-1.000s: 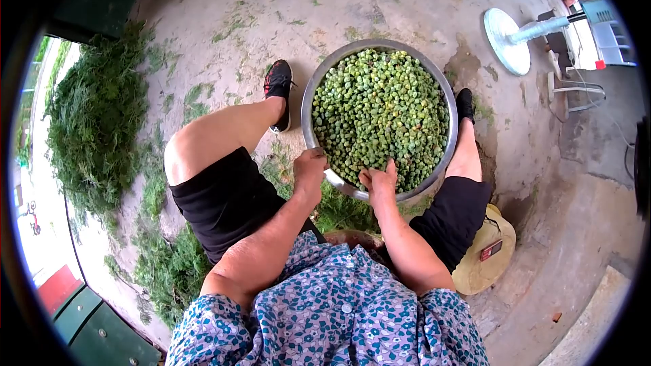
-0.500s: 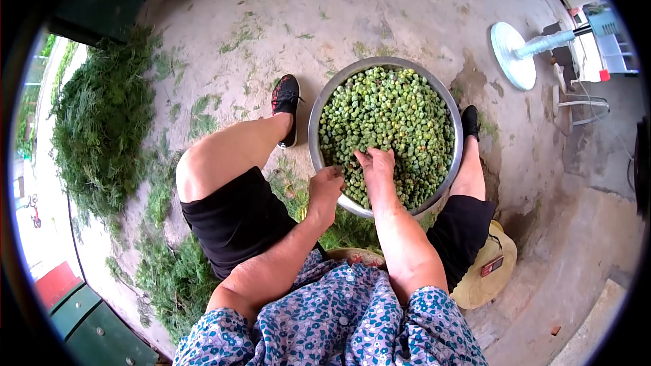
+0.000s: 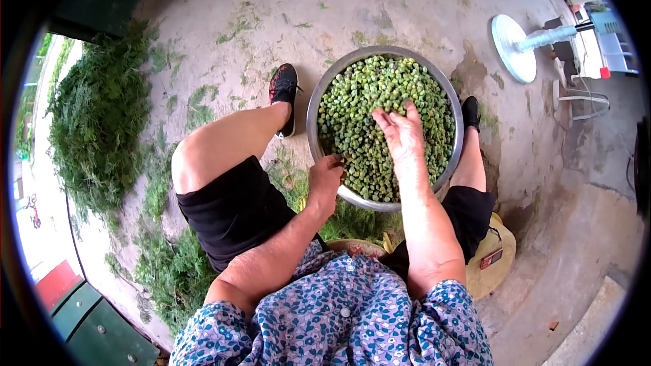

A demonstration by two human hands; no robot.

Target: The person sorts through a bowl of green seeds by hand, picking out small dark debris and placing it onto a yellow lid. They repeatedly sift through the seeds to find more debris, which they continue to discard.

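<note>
A wide metal basin (image 3: 314, 129) stands between my legs, heaped with small, knobbly green seed cones (image 3: 380, 85). My right hand (image 3: 403, 137) is over the middle of the heap with its fingers apart, and its fingertips are at the surface of the cones. I see nothing held in it. At the basin's near left rim, my left hand (image 3: 325, 181) is closed, thumb and fingers together. Whatever those fingers hold, if anything, is too small to make out.
Leafy green branches (image 3: 102, 115) lie piled at the left, with more sprigs (image 3: 169, 274) nearer me. A straw hat (image 3: 498, 264) with a small red-and-black box (image 3: 491, 259) sits by my right leg. A fan's round white base (image 3: 512, 47) stands at the right.
My right hand has moved forward and slightly right, from the near part of the heap to its middle, and its fingers have spread. My left hand stays closed near the rim.
</note>
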